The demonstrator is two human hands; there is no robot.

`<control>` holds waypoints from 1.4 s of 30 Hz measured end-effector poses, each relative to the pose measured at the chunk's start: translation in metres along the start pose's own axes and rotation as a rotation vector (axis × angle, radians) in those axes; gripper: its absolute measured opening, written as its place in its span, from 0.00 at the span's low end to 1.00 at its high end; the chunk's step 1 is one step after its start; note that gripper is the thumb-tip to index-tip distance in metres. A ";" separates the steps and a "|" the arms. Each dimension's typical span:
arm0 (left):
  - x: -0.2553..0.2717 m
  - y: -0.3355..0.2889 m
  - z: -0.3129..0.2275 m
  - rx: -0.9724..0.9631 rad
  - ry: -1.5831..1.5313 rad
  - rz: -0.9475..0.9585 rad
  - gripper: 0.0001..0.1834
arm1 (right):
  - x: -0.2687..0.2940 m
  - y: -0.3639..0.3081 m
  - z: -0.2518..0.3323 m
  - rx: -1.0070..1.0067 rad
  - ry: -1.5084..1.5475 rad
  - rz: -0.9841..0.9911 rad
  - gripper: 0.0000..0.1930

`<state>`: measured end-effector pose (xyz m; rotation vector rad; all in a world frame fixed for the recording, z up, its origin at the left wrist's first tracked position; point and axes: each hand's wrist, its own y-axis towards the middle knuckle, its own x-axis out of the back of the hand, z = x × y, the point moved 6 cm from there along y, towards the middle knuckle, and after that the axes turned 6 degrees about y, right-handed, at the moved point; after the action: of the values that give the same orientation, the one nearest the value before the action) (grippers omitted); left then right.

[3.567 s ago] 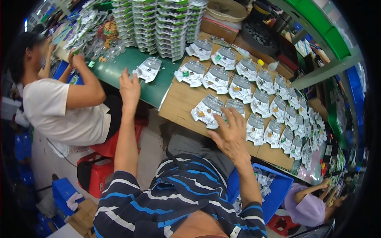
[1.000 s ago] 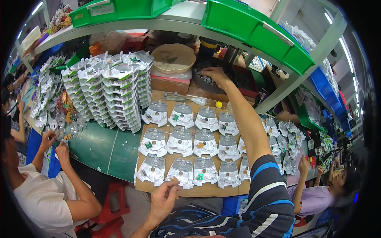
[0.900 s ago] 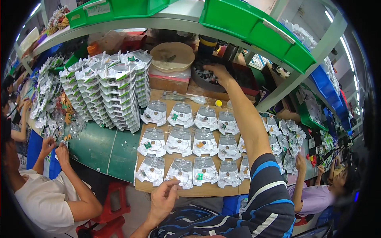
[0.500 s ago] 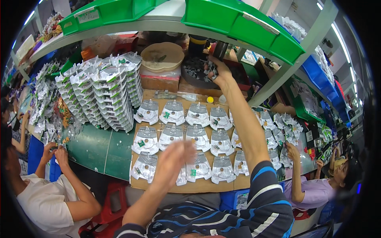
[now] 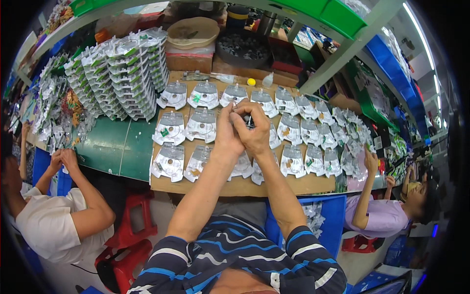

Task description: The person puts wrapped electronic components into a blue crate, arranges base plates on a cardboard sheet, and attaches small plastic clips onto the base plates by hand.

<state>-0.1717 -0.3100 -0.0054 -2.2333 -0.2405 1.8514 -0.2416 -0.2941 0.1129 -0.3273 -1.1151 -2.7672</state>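
My left hand (image 5: 227,131) and my right hand (image 5: 255,128) meet over the middle of a cardboard sheet (image 5: 205,186). Small dark parts (image 5: 250,122) show in the curl of my right hand; their exact kind is too small to tell. The left fingers are pinched close against the right fingertips, and whatever lies between them is hidden. Under and around my hands, silver-grey plastic housings (image 5: 201,125) lie in rows, some with a small green circuit board (image 5: 164,132). My hands and forearms cover several of the housings.
Tall stacks of similar housings (image 5: 132,73) stand at left on the green table (image 5: 110,147). Behind the cardboard are a round black tray (image 5: 243,48) of small dark parts, a cream bowl (image 5: 193,33) and a yellow cap (image 5: 251,82). Co-workers sit at both sides; a shelf post (image 5: 338,54) slants at right.
My right hand has come back from the round black tray to the middle of the cardboard, bringing small dark parts. My left hand has moved to meet it. The view has tilted downward.
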 end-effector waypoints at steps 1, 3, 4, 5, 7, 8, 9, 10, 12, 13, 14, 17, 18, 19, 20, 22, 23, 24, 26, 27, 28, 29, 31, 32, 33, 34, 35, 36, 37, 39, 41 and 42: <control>0.008 0.001 0.004 -0.022 0.050 -0.020 0.26 | 0.004 -0.005 -0.002 -0.002 -0.013 -0.015 0.11; 0.021 0.005 0.012 -0.005 0.095 -0.071 0.25 | 0.013 -0.013 -0.005 -0.029 0.011 -0.117 0.11; 0.014 -0.001 0.024 0.091 0.044 -0.119 0.20 | 0.022 -0.016 -0.007 -0.065 -0.037 -0.132 0.13; 0.018 0.004 0.031 0.124 0.015 -0.038 0.20 | 0.025 -0.018 -0.012 -0.017 -0.075 -0.137 0.13; -0.002 -0.001 0.032 0.255 -0.555 0.455 0.22 | 0.014 -0.016 -0.007 0.113 -0.077 -0.060 0.06; -0.007 -0.009 0.028 0.498 -0.895 0.802 0.23 | 0.004 -0.016 0.002 0.136 -0.071 -0.069 0.05; 0.000 -0.004 0.034 0.399 -0.581 0.600 0.24 | 0.015 -0.020 -0.001 0.142 -0.109 -0.102 0.03; 0.007 -0.002 0.029 0.238 -0.256 0.440 0.24 | 0.020 -0.021 0.000 0.136 -0.133 -0.103 0.04; 0.013 -0.004 0.023 0.132 0.221 0.121 0.24 | 0.034 -0.022 0.008 0.120 -0.183 -0.130 0.04; 0.011 -0.005 0.026 0.128 0.220 0.072 0.24 | 0.039 -0.022 0.011 0.128 -0.186 -0.123 0.05; 0.007 -0.005 0.031 0.137 0.216 0.056 0.24 | 0.042 -0.024 0.011 0.135 -0.185 -0.114 0.05; -0.007 -0.008 0.044 0.148 0.192 0.063 0.25 | 0.052 -0.027 0.010 0.160 -0.193 -0.139 0.05; -0.010 -0.008 0.046 0.149 0.187 0.066 0.25 | 0.054 -0.029 0.011 0.190 -0.167 -0.148 0.05; -0.013 -0.009 0.048 0.149 0.183 0.069 0.25 | 0.056 -0.030 0.009 0.165 -0.138 -0.121 0.06; -0.015 -0.009 0.051 0.152 0.179 0.073 0.25 | 0.058 -0.031 0.008 0.165 -0.144 -0.128 0.06; -0.018 -0.011 0.056 0.156 0.163 0.081 0.25 | 0.063 -0.031 -0.001 0.032 -0.003 -0.180 0.10; -0.018 -0.011 0.059 0.158 0.154 0.086 0.25 | 0.066 -0.031 -0.002 0.030 -0.005 -0.187 0.10; -0.022 -0.011 0.061 0.160 0.146 0.096 0.25 | 0.069 -0.030 -0.004 -0.003 0.046 -0.190 0.10; -0.027 -0.013 0.068 0.163 0.122 0.116 0.25 | 0.076 -0.029 -0.006 -0.036 0.095 -0.199 0.11; -0.029 -0.014 0.070 0.161 0.102 0.130 0.25 | 0.078 -0.029 -0.006 -0.047 0.085 -0.184 0.11; -0.032 -0.014 0.073 0.162 0.083 0.145 0.26 | 0.079 -0.028 -0.005 -0.057 0.076 -0.168 0.11; -0.035 -0.013 0.074 0.166 0.071 0.171 0.26 | 0.079 -0.027 -0.004 -0.057 0.081 -0.167 0.11; -0.042 -0.015 0.077 0.174 0.042 0.302 0.26 | 0.078 -0.025 -0.001 -0.038 0.062 -0.197 0.10; -0.045 -0.016 0.078 0.189 0.040 0.386 0.26 | 0.080 -0.025 0.000 -0.032 0.058 -0.206 0.10; -0.050 -0.020 0.078 0.199 0.040 0.470 0.26 | 0.079 -0.024 -0.001 -0.026 0.024 -0.149 0.10; -0.050 -0.018 0.080 0.207 0.013 0.505 0.25 | 0.077 -0.025 -0.004 -0.017 -0.009 -0.090 0.10; -0.048 -0.018 0.086 0.216 -0.019 0.510 0.25 | 0.080 -0.028 -0.003 -0.002 -0.031 -0.123 0.10; -0.042 -0.013 0.093 0.233 -0.059 0.494 0.24 | 0.083 -0.031 -0.004 0.010 -0.005 -0.102 0.10; -0.038 -0.010 0.096 0.240 -0.085 0.472 0.24 | 0.088 -0.031 -0.004 0.009 -0.044 -0.100 0.09; -0.027 -0.005 0.094 0.241 -0.112 0.431 0.23 | 0.090 -0.029 -0.001 0.017 -0.070 -0.087 0.09; -0.016 0.000 0.088 0.259 -0.137 0.409 0.22 | 0.091 -0.026 0.004 -0.008 -0.088 -0.094 0.10; -0.016 0.000 0.088 0.282 -0.159 0.409 0.22 | 0.094 -0.025 0.006 -0.007 -0.087 -0.091 0.10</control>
<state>-0.2607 -0.3079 -0.0060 -2.0512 0.4589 2.1046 -0.3365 -0.2768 0.1244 -0.4114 -1.1689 -2.8615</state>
